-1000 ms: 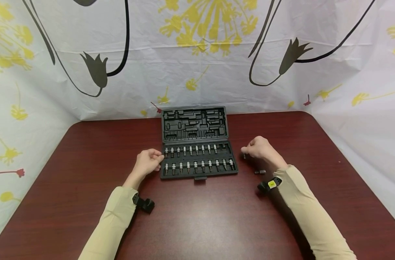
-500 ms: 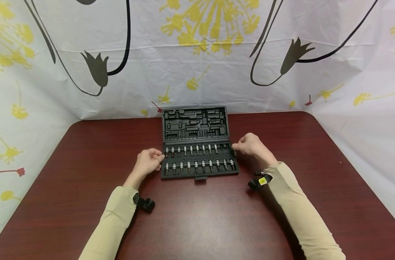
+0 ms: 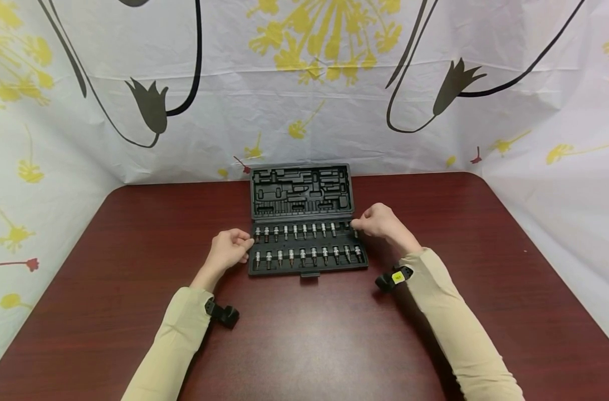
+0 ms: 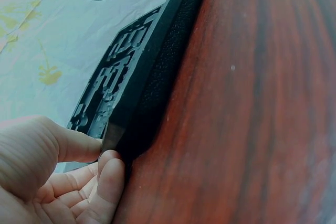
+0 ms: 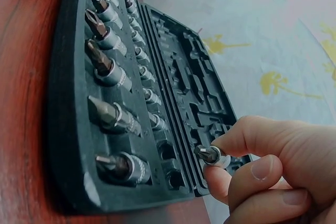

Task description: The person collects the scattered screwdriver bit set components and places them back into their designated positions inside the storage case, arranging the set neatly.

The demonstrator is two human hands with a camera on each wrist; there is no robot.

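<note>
An open black socket case (image 3: pixel 284 243) holds two rows of silver bit sockets. My left hand (image 3: pixel 227 248) pinches the case's left edge between thumb and fingers, as the left wrist view confirms. Over the right end of the back row, my right hand (image 3: pixel 383 221) holds a bit socket (image 5: pixel 212 154) between thumb and index finger, its cross-shaped tip pointing out. Below it in the right wrist view are two vacant slots (image 5: pixel 170 163) at that row's end. The front-row bit socket (image 5: pixel 126 167) at the near corner sits in its slot.
The case's lid (image 3: pixel 300 192), moulded with recesses, lies folded back towards the patterned cloth (image 3: pixel 304 111) behind the table. A front latch (image 3: pixel 309 274) sticks out towards me. The dark red wooden table (image 3: pixel 304 334) extends on both sides.
My right hand has carried the bit socket leftwards from the table to above the case's right end. Another small socket on the table has become hidden behind my right wrist. My left hand stays put.
</note>
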